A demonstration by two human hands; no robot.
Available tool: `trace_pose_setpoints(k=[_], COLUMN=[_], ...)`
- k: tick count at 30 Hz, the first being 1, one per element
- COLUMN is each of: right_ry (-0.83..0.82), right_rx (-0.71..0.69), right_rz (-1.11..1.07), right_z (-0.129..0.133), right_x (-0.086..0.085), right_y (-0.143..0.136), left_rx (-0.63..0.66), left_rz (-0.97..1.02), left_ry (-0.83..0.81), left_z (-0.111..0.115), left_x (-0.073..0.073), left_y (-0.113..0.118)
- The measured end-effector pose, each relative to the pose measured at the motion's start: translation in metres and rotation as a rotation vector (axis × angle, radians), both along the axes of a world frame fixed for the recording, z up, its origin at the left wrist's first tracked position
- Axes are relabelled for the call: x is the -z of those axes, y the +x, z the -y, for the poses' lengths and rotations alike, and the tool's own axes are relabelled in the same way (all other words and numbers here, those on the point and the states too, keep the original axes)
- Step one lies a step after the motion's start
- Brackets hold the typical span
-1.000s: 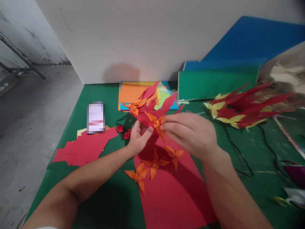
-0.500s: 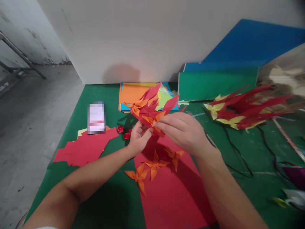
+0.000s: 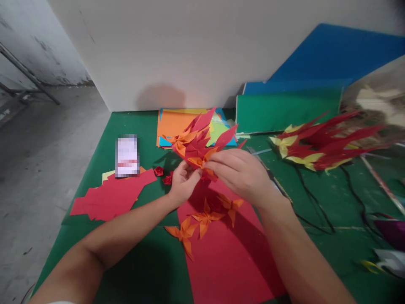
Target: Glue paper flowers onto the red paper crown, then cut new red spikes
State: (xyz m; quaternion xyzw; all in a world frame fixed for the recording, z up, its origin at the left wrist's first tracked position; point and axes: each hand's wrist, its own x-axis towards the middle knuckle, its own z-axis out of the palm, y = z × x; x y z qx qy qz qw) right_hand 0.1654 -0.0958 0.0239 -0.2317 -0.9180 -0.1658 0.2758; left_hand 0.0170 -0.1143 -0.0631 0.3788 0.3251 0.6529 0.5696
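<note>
A red paper crown (image 3: pixel 193 148) with pointed, flame-like tips is held up above the table. My left hand (image 3: pixel 185 181) grips its lower edge, thumb in front. My right hand (image 3: pixel 242 171) pinches an orange folded paper flower (image 3: pixel 199 161) against the crown's front; the fingertips cover part of it. Another orange paper flower (image 3: pixel 179 142) sits on the crown's left side. Below my hands, several loose orange flowers, one of them an orange star-shaped flower (image 3: pixel 207 217), lie on a red paper sheet (image 3: pixel 234 261).
A finished-looking red and yellow paper crown (image 3: pixel 316 145) lies at right. Small red paper roses (image 3: pixel 159 171), red paper scraps (image 3: pixel 110 198) and a blurred phone (image 3: pixel 127 156) are at left. Coloured sheets (image 3: pixel 174 124) and a green board (image 3: pixel 287 112) stand behind on the green table (image 3: pixel 142 261).
Both hands stay at the crown with almost the same grip. The right fingers and the orange flower shift very slightly; the whole view moves a little.
</note>
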Motion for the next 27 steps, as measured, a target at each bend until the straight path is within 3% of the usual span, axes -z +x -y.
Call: trace_pose_setpoints(k=[11, 27], right_ry=[0.008, -0.152], right_rx=[-0.003, 0.011], right_rz=[-0.031, 0.004], right_z=[0.0002, -0.0014], right_x=[0.0047, 0.0034], right_y=[-0.0013, 0.0002], left_rx=[-0.033, -0.084], left_rz=[0.042, -0.020], left_ry=[-0.026, -0.043], left_z=[0.0006, -0.0011], left_x=[-0.0025, -0.0095], left_y=[-0.0002, 0.0011])
